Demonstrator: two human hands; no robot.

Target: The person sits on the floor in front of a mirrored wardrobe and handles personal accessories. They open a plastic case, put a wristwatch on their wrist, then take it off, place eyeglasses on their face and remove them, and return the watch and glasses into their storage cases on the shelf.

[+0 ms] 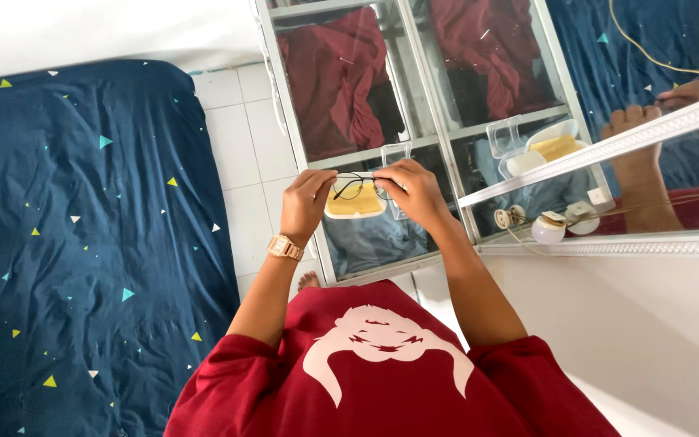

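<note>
White floor tiles [236, 154] beside blue bedding [82, 243]; left hand [305, 204] and right hand [414, 193], each grip pinched on thin-framed glasses [359, 186] above a yellow case [355, 206]

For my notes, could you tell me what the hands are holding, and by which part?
Both hands hold thin-framed eyeglasses: the left hand at the frame's left end, the right hand at its right end.

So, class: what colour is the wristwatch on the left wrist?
Rose gold; the wristwatch shows best in the head view.
</note>
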